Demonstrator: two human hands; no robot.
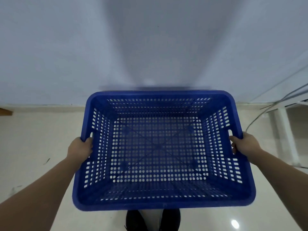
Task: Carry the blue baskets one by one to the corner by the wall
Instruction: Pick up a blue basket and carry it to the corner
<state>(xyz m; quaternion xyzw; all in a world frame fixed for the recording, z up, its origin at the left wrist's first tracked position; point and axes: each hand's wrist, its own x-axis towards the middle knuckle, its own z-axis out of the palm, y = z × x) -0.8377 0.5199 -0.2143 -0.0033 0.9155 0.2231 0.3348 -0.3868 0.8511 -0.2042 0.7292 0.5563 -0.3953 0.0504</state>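
A large blue perforated plastic basket (162,201) is held level in front of me, above the floor, and it is empty. My left hand (81,150) grips the handle slot in its left rim. My right hand (244,144) grips the handle slot in its right rim. The basket's far edge is close to the pale wall (150,44). My dark shoes (153,220) show below its near rim.
The cream tiled floor (36,139) meets the wall just beyond the basket. At the right stand a white frame (283,130) and loose grey cables (260,114). A brown wooden edge (5,111) shows at the far left.
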